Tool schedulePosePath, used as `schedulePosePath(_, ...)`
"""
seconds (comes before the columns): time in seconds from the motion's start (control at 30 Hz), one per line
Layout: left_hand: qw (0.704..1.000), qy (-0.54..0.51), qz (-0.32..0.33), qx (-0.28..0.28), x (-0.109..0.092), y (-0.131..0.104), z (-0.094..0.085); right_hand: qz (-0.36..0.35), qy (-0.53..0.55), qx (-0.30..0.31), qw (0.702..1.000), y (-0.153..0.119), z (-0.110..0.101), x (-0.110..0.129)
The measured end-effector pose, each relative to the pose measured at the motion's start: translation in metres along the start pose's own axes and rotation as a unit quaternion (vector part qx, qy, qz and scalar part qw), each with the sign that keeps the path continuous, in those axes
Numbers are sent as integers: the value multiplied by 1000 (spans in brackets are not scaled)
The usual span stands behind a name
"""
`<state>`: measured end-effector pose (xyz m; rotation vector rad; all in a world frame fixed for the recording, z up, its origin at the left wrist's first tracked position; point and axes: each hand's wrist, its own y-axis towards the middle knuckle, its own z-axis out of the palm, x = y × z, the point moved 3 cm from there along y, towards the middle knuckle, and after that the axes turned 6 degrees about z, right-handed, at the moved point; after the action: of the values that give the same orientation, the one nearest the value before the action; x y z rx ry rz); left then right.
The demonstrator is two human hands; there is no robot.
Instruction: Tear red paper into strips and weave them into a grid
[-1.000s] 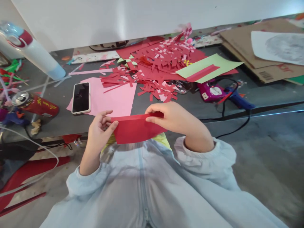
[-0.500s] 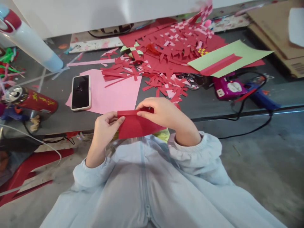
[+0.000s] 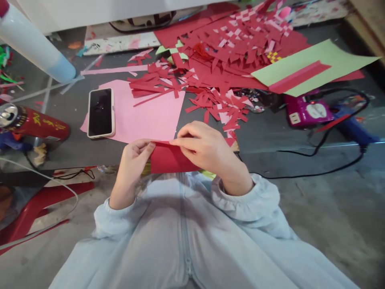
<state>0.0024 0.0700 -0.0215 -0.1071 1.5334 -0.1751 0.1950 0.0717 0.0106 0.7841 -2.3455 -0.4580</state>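
Note:
A sheet of red paper (image 3: 171,158) hangs at the table's front edge, close to my body, with a narrow fold along its top. My left hand (image 3: 134,162) is closed on its upper left corner, thumb in front. Farther along the same top edge, my right hand (image 3: 207,146) pinches the fold between thumb and fingers, and covers the sheet's right part. Just beyond my hands lies a sheet of pink paper (image 3: 144,116), partly under a phone (image 3: 101,112) with a dark screen.
Red and pink paper scraps (image 3: 216,60) heap up at the back. Right of them lie a pale green sheet (image 3: 337,76) with a red folded strip, a purple box (image 3: 309,112) and a blue glue gun (image 3: 351,124) with its cord. A drink can (image 3: 39,122) and white bottle (image 3: 39,44) stand left.
My right hand has turned, its fingers now pressing on the top fold with their backs showing more. The left hand keeps its hold. The view has shifted slightly.

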Motion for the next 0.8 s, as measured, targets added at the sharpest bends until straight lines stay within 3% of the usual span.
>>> schedulePosePath(0.2, 1000, -7, -18, 3, -2, -2, 0, -20, -65, 9, 998, -4, 1, 9)
schedulePosePath(0.37, 995, 96, 15, 9, -9, -9, -1, -35, -85, 14, 996, -4, 5, 15)
schedulePosePath(0.5, 996, 93, -3, 16, -11, -12, 1, -44, -91, -1, 995, -5, 5, 17)
schedulePosePath(0.67, 995, 100, 2, -3, -12, -14, 1, -58, -92, -26, 994, -7, 2, 18)
schedulePosePath(0.8, 991, 131, 30, -18, -13, -14, -1, -46, -91, -10, 995, -11, -1, 14)
